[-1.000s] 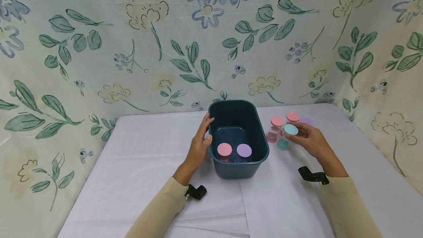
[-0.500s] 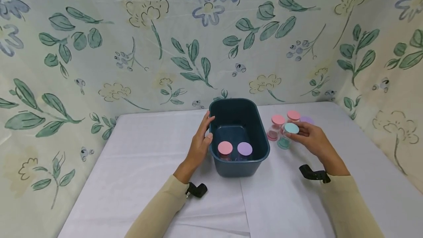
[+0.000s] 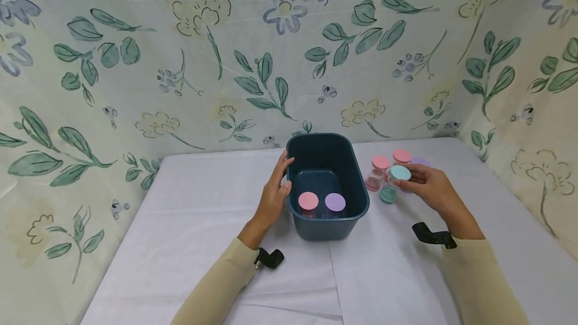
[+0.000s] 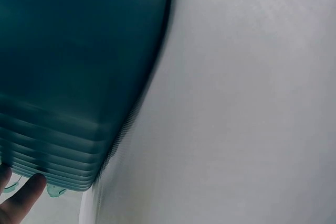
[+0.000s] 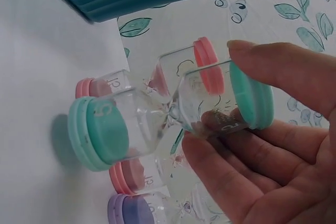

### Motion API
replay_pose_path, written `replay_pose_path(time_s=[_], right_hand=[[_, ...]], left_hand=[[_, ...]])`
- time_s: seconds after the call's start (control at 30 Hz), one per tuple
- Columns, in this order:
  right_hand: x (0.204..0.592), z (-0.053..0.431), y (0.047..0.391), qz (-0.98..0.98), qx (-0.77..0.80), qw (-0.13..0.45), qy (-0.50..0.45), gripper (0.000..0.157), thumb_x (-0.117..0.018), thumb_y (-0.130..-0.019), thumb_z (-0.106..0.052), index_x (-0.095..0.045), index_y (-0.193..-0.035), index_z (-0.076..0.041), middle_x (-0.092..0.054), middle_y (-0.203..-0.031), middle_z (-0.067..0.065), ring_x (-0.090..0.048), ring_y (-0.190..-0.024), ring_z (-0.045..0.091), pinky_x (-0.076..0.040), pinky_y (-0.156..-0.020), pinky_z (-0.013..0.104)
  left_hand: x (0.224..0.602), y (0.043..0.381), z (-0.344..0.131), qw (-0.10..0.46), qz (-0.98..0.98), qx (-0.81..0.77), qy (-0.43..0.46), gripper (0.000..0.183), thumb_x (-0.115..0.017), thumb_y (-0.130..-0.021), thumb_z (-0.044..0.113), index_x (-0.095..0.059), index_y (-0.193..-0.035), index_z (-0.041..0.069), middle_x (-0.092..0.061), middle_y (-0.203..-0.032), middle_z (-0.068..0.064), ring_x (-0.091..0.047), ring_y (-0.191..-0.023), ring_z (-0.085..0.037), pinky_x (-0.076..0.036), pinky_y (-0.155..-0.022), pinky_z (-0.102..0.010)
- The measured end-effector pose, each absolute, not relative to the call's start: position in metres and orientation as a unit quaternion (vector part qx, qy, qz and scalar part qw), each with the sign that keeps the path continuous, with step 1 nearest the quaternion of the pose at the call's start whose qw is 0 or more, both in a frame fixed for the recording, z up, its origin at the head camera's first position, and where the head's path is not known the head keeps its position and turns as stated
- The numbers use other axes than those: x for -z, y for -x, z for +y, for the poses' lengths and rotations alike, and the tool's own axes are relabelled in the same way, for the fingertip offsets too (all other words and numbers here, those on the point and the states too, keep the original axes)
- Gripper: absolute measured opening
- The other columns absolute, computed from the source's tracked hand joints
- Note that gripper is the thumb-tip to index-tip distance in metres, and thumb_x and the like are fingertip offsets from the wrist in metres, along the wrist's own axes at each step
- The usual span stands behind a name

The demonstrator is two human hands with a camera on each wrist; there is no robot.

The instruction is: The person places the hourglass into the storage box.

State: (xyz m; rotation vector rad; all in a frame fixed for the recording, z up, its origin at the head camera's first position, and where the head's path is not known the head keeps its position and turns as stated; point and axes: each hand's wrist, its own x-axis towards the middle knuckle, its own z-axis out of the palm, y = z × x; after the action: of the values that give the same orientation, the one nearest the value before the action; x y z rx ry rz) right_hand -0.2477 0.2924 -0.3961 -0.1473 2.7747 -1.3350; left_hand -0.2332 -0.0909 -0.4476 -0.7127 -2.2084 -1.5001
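My right hand (image 3: 431, 189) pinches a sand timer with teal caps (image 5: 252, 95) near its upper end, thumb on the cap and fingers on the glass. It leans slightly; teal sand sits in its lower bulb. Whether its base touches the cloth I cannot tell. Close behind stand two pink-capped sand timers (image 3: 381, 162) and a purple-capped one (image 5: 137, 211), partly hidden by the hand. My left hand (image 3: 271, 197) rests along the left side of a dark blue plastic bin (image 3: 327, 229), fingers extended against its wall. In the bin's near end stand a pink-capped timer (image 3: 308, 200) and a purple-capped timer (image 3: 335, 202).
A white cloth (image 3: 203, 204) with creases covers the table. A floral curtain (image 3: 271, 64) hangs behind it and along the sides. The bin stands upright between both hands, its right wall near the timers.
My right hand, pinching the teal sand timer, has shifted very slightly to the right. The left hand stays against the bin. The head view has tilted a little.
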Motion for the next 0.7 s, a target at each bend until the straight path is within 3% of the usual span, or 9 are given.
replay_pose_path(time_s=[0.27,0.4,0.53,0.6,0.7], right_hand=[[0.386,0.289,0.242,0.9,0.431,0.025,0.052,0.08,-0.065,-0.087,-0.048,-0.04,-0.143,0.002,-0.053,-0.133,0.026,-0.054,-0.118,0.038,-0.045,-0.096,0.052],[0.383,0.288,0.24,0.9,0.431,0.013,0.056,0.074,-0.066,-0.087,-0.048,-0.045,-0.14,-0.001,-0.057,-0.13,0.021,-0.058,-0.11,0.024,-0.053,-0.087,0.029],[0.379,0.286,0.238,0.897,0.438,-0.004,0.063,0.068,-0.067,-0.087,-0.046,-0.049,-0.137,-0.003,-0.059,-0.128,0.019,-0.059,-0.1,0.007,-0.047,-0.076,0.01],[0.377,0.285,0.237,0.897,0.438,-0.008,0.062,0.068,-0.067,-0.086,-0.045,-0.049,-0.137,-0.003,-0.059,-0.128,0.019,-0.059,-0.1,0.006,-0.048,-0.076,0.01],[0.375,0.283,0.235,0.897,0.438,-0.007,0.058,0.072,-0.066,-0.087,-0.046,-0.046,-0.141,-0.003,-0.057,-0.13,0.019,-0.059,-0.106,0.015,-0.052,-0.082,0.019]], left_hand=[[0.448,0.233,-0.091,0.184,-0.786,0.534,0.251,0.056,-0.033,-0.097,0.036,-0.031,-0.151,0.019,-0.012,-0.162,0.0,-0.013,-0.147,-0.014,-0.023,-0.114,-0.049],[0.448,0.234,-0.092,0.187,-0.783,0.535,0.257,0.056,-0.034,-0.098,0.033,-0.031,-0.151,0.018,-0.012,-0.162,-0.002,-0.013,-0.147,-0.015,-0.023,-0.113,-0.051],[0.448,0.234,-0.093,0.19,-0.782,0.535,0.259,0.056,-0.035,-0.096,0.024,-0.031,-0.151,0.014,-0.012,-0.162,-0.005,-0.014,-0.147,-0.015,-0.024,-0.113,-0.052],[0.448,0.235,-0.093,0.189,-0.783,0.534,0.259,0.057,-0.035,-0.095,0.021,-0.031,-0.151,0.012,-0.012,-0.162,-0.005,-0.015,-0.146,-0.015,-0.024,-0.113,-0.051],[0.449,0.235,-0.092,0.187,-0.783,0.534,0.257,0.057,-0.036,-0.094,0.02,-0.031,-0.151,0.013,-0.012,-0.162,-0.004,-0.015,-0.146,-0.014,-0.024,-0.113,-0.05]])
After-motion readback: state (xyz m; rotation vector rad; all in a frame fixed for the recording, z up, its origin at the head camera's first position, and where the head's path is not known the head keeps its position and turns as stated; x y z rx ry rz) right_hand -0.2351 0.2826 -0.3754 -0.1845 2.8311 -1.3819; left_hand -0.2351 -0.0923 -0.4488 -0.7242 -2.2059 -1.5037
